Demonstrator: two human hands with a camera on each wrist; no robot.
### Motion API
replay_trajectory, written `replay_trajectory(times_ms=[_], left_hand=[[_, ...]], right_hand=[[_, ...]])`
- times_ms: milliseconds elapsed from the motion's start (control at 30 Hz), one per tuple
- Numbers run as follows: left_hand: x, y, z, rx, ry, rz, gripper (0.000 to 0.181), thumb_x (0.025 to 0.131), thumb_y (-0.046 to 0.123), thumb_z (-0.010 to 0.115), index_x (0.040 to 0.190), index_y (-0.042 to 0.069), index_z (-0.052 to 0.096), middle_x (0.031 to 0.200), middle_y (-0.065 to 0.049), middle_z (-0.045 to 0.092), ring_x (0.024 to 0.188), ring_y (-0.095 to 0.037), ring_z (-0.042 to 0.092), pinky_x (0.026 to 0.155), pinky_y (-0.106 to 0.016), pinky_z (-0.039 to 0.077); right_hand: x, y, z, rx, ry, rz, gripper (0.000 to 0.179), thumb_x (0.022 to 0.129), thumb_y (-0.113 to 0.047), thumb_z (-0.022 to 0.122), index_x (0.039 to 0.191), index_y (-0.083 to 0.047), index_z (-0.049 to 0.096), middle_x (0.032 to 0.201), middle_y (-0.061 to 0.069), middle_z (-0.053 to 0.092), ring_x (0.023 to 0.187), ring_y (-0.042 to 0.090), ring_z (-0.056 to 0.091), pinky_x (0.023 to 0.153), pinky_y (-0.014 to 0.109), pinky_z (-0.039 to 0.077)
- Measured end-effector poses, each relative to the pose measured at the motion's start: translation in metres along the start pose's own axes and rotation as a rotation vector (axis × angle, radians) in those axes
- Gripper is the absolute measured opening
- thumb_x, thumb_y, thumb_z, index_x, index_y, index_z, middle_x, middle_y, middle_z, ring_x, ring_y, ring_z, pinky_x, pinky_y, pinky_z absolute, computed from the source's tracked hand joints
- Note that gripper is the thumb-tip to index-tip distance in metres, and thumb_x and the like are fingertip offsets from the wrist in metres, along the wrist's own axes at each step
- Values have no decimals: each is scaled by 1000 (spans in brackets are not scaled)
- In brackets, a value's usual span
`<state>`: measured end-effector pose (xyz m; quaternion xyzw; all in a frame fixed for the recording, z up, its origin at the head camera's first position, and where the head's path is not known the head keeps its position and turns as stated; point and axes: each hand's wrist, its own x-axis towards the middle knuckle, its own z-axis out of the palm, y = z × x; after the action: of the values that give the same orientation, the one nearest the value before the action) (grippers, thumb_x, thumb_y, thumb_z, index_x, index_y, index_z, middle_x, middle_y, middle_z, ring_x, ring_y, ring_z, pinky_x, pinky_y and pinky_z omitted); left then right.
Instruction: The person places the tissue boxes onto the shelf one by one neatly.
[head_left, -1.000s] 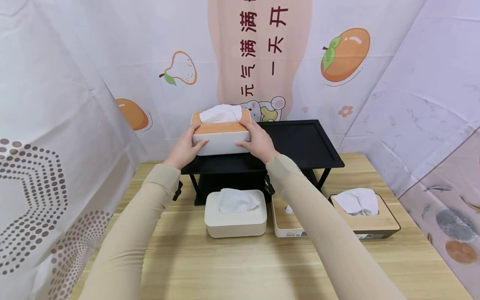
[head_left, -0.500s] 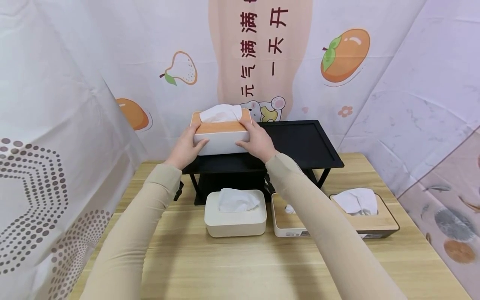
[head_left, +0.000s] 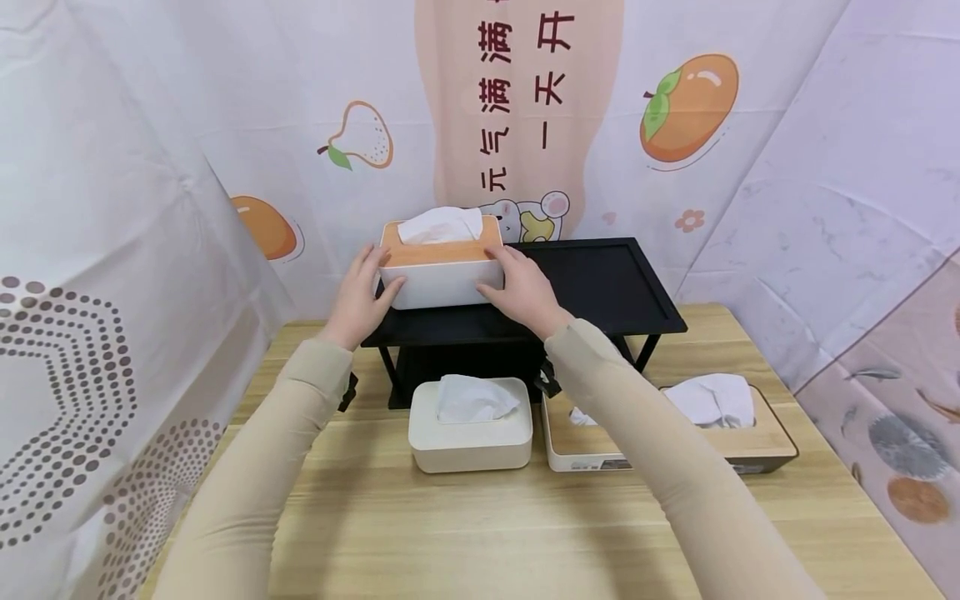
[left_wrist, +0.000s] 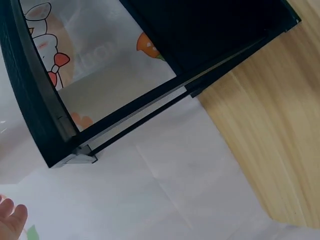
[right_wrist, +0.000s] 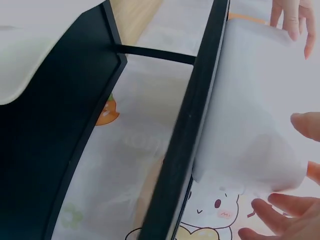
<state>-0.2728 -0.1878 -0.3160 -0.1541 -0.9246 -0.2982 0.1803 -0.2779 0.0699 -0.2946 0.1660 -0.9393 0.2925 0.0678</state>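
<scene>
- Tissue box (head_left: pixel 442 286), upper middle of the head view, appears to rest on the left part of the black rack (head_left: pixel 592 287).
- Weight: probably fairly light for its bulk, though how full it is cannot be seen.
- Stiffness: the walls look rigid and should take a firm squeeze; the tissue (head_left: pixel 442 226) is soft and would crumple or pull out easily.
- Grip: the smooth sides may be a little slippery, so even pressure from both short ends seems wise.
- Best hold: one hand at each end, thumbs on the front wall, fingers over the top edge. Lifting by the wooden lid (head_left: pixel 450 253) looks risky, since it may be loose.
- Left hand (head_left: pixel 357 302): spread at the left end, fingers nearly straight, thumb apart, gripping nothing; contact cannot be told.
- Right hand (head_left: pixel 528 292): loosely opened around the right end, fingers at the top corner, thumb towards the front wall, no firm grip; whether it touches is unclear.
- Looks: upright, long and low, white walls with rounded corners, orange-toned wood on top, white tissue standing from the opening.
</scene>
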Motion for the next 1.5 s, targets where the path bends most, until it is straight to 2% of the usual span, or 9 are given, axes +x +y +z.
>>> replay_trajectory(times_ms=[233, 367, 567, 700, 833, 967, 1067, 1300, 1500], left_hand=[[-15, 0, 4, 4, 32, 34, 55, 96, 25, 56, 142, 1, 38, 149, -24, 31, 138, -41, 27, 111, -56, 23], [-27, -2, 8, -5, 52, 51, 52, 96, 22, 55, 142, 3, 39, 149, -25, 29, 137, -43, 27, 110, -58, 23], [-45, -4, 16, -19, 124, 121, 49, 94, 15, 58, 138, -1, 44, 146, -23, 36, 135, -41, 31, 109, -56, 26], [-55, -6, 22, -21, 151, 182, 46, 92, 10, 60, 134, -4, 47, 142, -24, 41, 133, -41, 35, 108, -55, 27], [-66, -3, 28, -46, 188, 217, 42, 91, 6, 61, 129, -7, 51, 138, -25, 45, 130, -42, 39, 107, -56, 30], [-83, 4, 37, -112, 225, 202, 38, 88, 1, 62, 124, -8, 54, 137, -28, 46, 130, -43, 39, 106, -57, 31], [-100, 9, 45, -154, 224, 177, 37, 88, 0, 62, 124, -7, 54, 138, -26, 45, 130, -40, 39, 104, -56, 33], [-133, 12, 60, -192, 199, 154, 37, 86, -2, 62, 123, -4, 55, 139, -25, 45, 128, -41, 41, 100, -57, 36], [-154, 8, 69, -211, 155, 74, 36, 89, 2, 61, 125, -1, 55, 143, -20, 42, 130, -40, 39, 99, -59, 37]], right_hand=[[-22, 8, 4, 34, 71, -62, 57, 90, -24, 64, 140, -9, 44, 145, 11, 44, 133, 27, 42, 109, 42, 36], [-37, 11, 10, 66, 116, -137, 54, 89, -20, 65, 137, -6, 47, 141, 13, 48, 129, 28, 46, 107, 42, 37], [-60, 12, 21, 77, 160, -236, 47, 87, -16, 66, 131, -3, 53, 135, 15, 53, 125, 29, 49, 105, 43, 39], [-71, 14, 31, 83, 162, -271, 44, 87, -15, 67, 128, -4, 56, 134, 15, 55, 123, 29, 51, 104, 43, 41], [-82, 16, 39, 87, 150, -276, 43, 87, -15, 67, 128, -5, 57, 134, 14, 55, 123, 28, 52, 102, 43, 43], [-96, 21, 47, 82, 142, -272, 41, 88, -16, 66, 127, -5, 57, 133, 14, 55, 122, 28, 52, 100, 43, 45], [-108, 27, 52, 87, 138, -272, 41, 88, -14, 66, 127, -5, 57, 132, 14, 56, 121, 29, 53, 99, 43, 45], [-132, 43, 68, 114, 96, -249, 43, 87, -13, 67, 129, -6, 56, 133, 14, 55, 120, 30, 53, 97, 45, 46], [-143, 55, 77, 159, 111, -242, 42, 85, -10, 68, 125, -3, 58, 130, 16, 56, 119, 33, 53, 96, 48, 46]])
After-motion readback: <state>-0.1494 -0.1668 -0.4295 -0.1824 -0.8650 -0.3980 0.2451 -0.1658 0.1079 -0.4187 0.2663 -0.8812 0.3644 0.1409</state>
